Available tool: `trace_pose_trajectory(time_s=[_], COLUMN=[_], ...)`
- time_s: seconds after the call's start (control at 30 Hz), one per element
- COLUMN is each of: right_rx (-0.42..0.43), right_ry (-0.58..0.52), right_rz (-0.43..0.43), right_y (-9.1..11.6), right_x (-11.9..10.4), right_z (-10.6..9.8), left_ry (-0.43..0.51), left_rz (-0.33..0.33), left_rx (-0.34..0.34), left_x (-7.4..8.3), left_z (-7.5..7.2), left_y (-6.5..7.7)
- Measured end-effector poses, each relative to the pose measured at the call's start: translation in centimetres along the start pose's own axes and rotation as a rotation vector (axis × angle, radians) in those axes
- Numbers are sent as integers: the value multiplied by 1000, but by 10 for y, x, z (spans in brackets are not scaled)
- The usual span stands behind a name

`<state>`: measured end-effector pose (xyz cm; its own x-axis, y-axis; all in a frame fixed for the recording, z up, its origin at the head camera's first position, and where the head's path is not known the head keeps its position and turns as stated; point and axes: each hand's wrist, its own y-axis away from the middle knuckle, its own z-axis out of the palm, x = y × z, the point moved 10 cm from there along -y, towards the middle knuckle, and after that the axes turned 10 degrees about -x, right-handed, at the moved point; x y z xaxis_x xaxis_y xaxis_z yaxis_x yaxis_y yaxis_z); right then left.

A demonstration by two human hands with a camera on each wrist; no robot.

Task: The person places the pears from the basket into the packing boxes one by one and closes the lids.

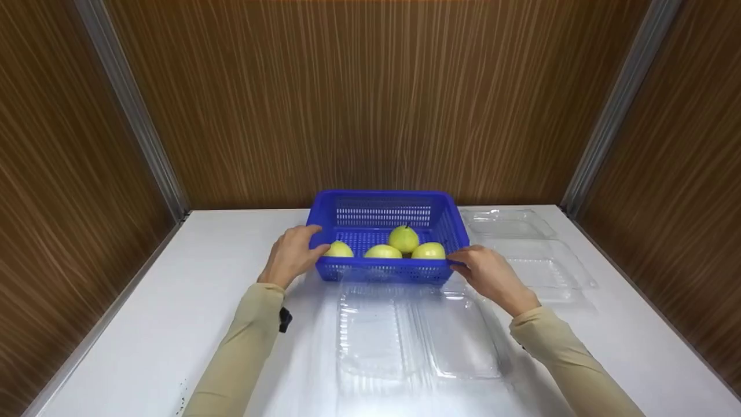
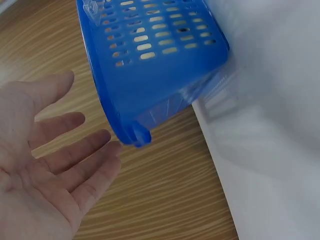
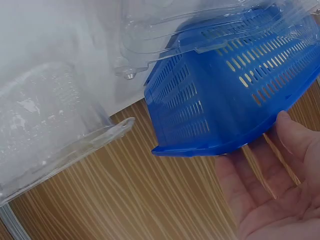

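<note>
A blue plastic basket (image 1: 382, 262) with slotted walls stands near the back of the white table. Inside it lie several yellow-green pears (image 1: 403, 238), one with a dark stem showing. My left hand (image 1: 292, 255) is at the basket's left side, fingers spread and relaxed. In the left wrist view, the thumb of that hand (image 2: 55, 150) is apart from the rim, with the fingertips close to the corner. At the front right corner, my right hand (image 1: 489, 275) pinches the rim; in the right wrist view, its thumb (image 3: 295, 132) is on the outside and the fingers pass behind the rim.
An opened clear plastic clamshell box (image 1: 370, 336) lies in front of the basket. Another clear box (image 1: 544, 263) lies to the right. Wood-grain panels (image 1: 376, 104) enclose the table at the back and both sides. Small dark specks mark the tabletop at front left.
</note>
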<state>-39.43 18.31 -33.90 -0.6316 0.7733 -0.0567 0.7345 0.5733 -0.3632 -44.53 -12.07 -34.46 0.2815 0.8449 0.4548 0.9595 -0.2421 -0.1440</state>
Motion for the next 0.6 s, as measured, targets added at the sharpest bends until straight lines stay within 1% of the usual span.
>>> trace_pose_trajectory(time_s=[0.17, 0.37, 0.47, 0.6], right_rx=[-29, -34, -34, -38], right_ry=[-30, -35, -38, -40], right_rz=[18, 29, 32, 40], right_y=[-3, -4, -5, -6], right_x=[2, 2, 2, 2], right_z=[2, 0, 0, 0], left_ry=[7, 10, -14, -69], left_rz=[-14, -65, -69, -79], left_rx=[-60, -103, -140, -183], left_x=[8, 13, 16, 18], left_z=[11, 21, 29, 40], left_y=[-15, -28, -34, -40])
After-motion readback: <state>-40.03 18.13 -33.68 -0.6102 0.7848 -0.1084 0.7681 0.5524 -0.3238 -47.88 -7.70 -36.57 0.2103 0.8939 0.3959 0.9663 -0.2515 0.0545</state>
